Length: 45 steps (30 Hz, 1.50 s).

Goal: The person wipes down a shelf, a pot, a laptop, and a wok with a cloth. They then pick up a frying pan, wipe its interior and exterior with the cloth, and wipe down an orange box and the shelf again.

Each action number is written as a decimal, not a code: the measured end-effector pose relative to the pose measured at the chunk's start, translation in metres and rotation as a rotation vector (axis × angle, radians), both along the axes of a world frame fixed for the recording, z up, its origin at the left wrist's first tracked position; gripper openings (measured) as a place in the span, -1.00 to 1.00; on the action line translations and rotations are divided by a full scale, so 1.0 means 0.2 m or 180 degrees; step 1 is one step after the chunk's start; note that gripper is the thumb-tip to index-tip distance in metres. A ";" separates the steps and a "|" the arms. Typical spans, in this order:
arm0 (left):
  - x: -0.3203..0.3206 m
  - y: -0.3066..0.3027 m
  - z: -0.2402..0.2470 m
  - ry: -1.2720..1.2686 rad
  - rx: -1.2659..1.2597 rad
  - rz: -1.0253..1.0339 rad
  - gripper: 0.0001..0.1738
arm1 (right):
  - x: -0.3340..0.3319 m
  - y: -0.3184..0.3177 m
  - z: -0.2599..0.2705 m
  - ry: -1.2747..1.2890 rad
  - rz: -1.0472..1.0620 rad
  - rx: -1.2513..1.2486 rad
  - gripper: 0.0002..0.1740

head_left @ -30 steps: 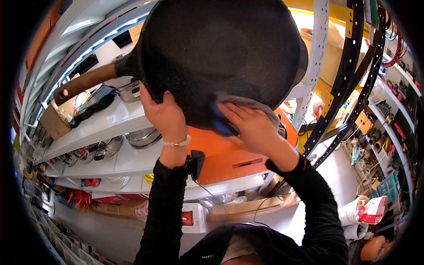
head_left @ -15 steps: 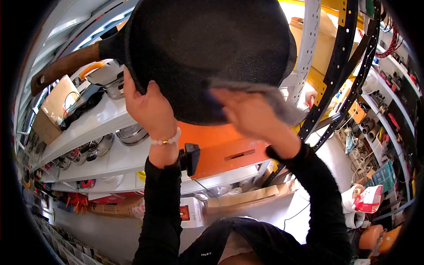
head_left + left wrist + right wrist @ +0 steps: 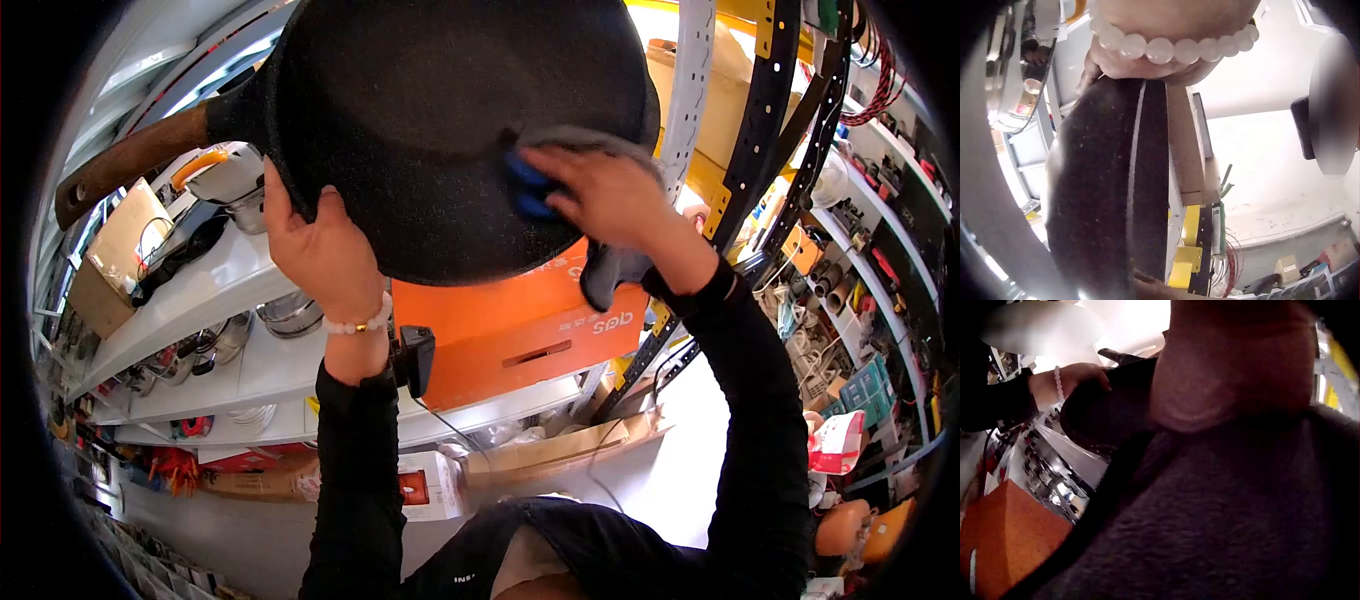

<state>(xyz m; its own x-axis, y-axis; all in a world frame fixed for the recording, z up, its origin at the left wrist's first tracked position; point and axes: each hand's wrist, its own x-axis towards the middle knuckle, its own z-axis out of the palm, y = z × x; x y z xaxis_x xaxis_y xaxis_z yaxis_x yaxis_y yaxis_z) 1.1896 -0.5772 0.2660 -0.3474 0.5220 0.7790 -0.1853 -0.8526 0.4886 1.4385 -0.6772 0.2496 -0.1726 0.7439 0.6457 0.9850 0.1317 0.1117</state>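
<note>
A large black frying pan (image 3: pixel 450 100) with a brown wooden handle (image 3: pixel 135 160) is held up, its dark cooking surface facing the head camera. My left hand (image 3: pixel 325 245) grips its rim near the handle, thumb on the inside. In the left wrist view the pan (image 3: pixel 1097 187) shows edge-on below the beaded bracelet. Against the lower right of the pan's inside, my right hand (image 3: pixel 620 200) holds a grey cloth (image 3: pixel 604 275) with a blue part (image 3: pixel 530 188) under the fingers. Close up, the cloth (image 3: pixel 1229 512) fills much of the right wrist view.
An orange box (image 3: pixel 480 350) sits on the white shelf right below the pan. Steel pots (image 3: pixel 240 190) stand on the shelf to the left. A perforated black rack post (image 3: pixel 755 130) rises close to the right hand. Cardboard (image 3: pixel 570 450) lies lower down.
The pan and left hand have shifted left in the head view. My right hand has moved the cloth over the pan's inside, lately up and to the right. More of the orange box shows.
</note>
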 end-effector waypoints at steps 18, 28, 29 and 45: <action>0.04 0.03 -0.02 -0.0070 0.0158 -0.0057 -0.41 | -0.28 0.00 -0.14 0.6101 0.2455 -0.0248 -0.54; 0.03 0.10 -0.05 -0.0250 -0.0115 -0.0202 -0.38 | -0.25 -0.02 0.28 0.6284 0.4423 -0.0392 -0.57; 0.03 0.10 -0.05 -0.0236 -0.0098 -0.0162 -0.37 | -0.23 0.00 0.36 0.6081 0.4734 -0.0583 -0.57; 0.03 0.05 -0.01 -0.0081 -0.0060 -0.0033 -0.37 | 0.03 0.02 0.17 -0.0507 -0.0372 -0.0146 -0.23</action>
<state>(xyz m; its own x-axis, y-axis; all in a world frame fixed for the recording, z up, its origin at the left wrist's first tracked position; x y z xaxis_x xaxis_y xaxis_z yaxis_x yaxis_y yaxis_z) 1.1954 -0.5675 0.2647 -0.3616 0.5401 0.7600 -0.2067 -0.8413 0.4995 1.4447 -0.6735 0.2846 -0.1805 0.7928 0.5822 0.9643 0.0259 0.2637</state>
